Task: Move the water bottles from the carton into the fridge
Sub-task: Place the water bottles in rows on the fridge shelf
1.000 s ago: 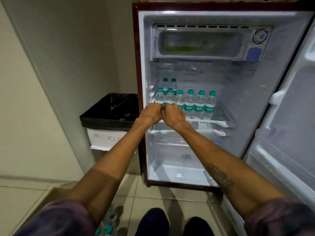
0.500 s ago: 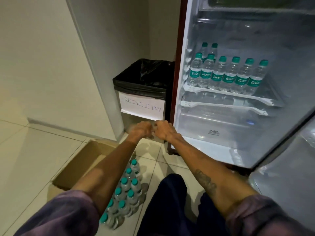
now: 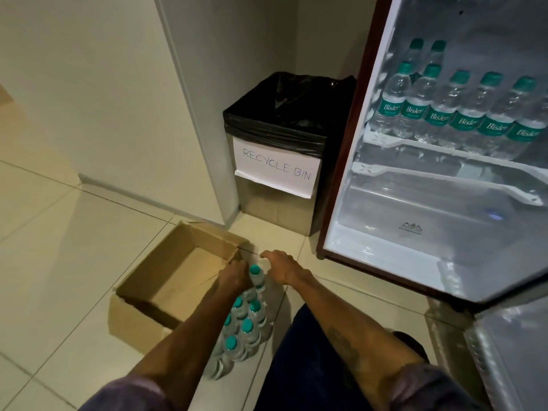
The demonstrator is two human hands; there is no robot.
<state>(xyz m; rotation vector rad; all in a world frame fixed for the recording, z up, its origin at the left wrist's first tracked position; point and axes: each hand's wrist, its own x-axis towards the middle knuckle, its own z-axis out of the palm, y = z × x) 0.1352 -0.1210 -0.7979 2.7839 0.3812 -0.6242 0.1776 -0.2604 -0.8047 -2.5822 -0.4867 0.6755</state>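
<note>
- Open cardboard carton [image 3: 166,280] sits on the tiled floor [image 3: 59,232]. There's no print on it that I can read.
- Left hand [image 3: 234,277] is down at the carton's right edge, right up against the front bottle [image 3: 256,274]. Its fingers are tucked out of sight, so I can't tell if it's actually got hold of the bottle.
- The loose water bottles [image 3: 244,327] stand in a tight bunch just right of the carton. They're all upright with teal caps pointing straight up, and their labels are too hidden to read.
- Right hand [image 3: 281,268] hovers just right of that front bottle, with fingers loosely bent downward and nothing in them.
- Bin [image 3: 275,215] with a black liner has a handwritten paper sign [image 3: 277,170] that says "RECYCLE BIN".
- Fridge [image 3: 415,203] is open. A row of shelf bottles [image 3: 462,114] stands upright on the shelf [image 3: 415,143], caps up, with green "Bisleri" labels facing out. Two more are tucked behind at the left end.
</note>
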